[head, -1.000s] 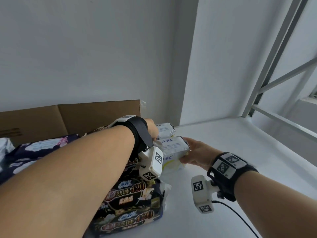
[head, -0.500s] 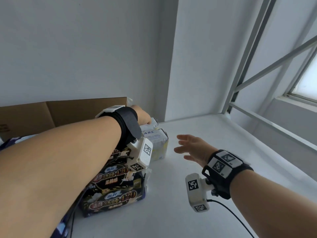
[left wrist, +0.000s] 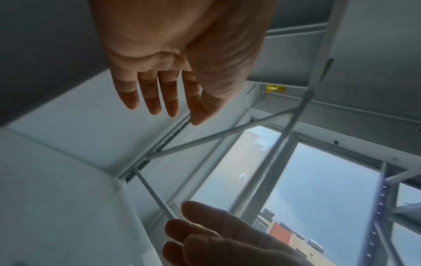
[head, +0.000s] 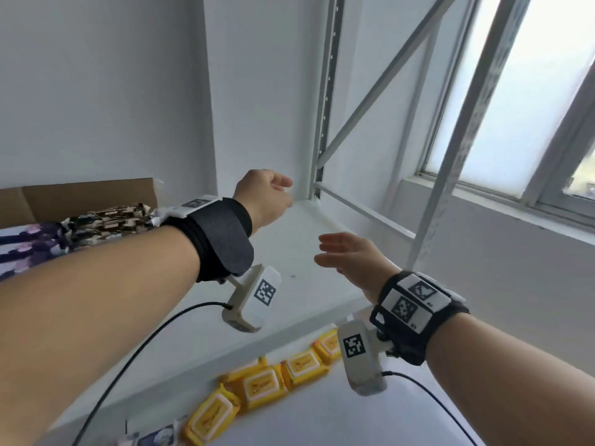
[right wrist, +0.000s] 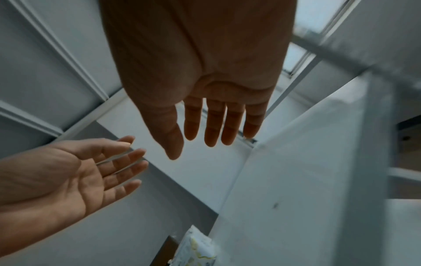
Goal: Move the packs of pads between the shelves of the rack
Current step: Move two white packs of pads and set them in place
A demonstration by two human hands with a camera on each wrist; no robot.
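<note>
Both my hands hang empty over the white upper shelf (head: 289, 249). In the head view my left hand (head: 269, 196) is raised near the back corner, and my right hand (head: 341, 252) floats lower and nearer. Each wrist view shows straight, relaxed fingers: the left hand (left wrist: 159, 97) and the right hand (right wrist: 214, 126). Dark printed packs of pads (head: 106, 220) lie at the shelf's left, behind my left forearm. A white pack with yellow print (right wrist: 198, 252) shows at the bottom of the right wrist view. Several yellow packs (head: 267, 381) lie on the lower shelf.
A brown cardboard box (head: 80, 197) stands behind the dark packs against the wall. The rack's grey uprights and diagonal braces (head: 380, 101) close off the right side, with a window (head: 531, 101) behind. A white-blue pack (head: 157, 436) lies at the lower shelf's front.
My right hand let go of the white pack and both hands drew back from the stack, empty. The view swung right and down, bringing the lower shelf's yellow packs into sight.
</note>
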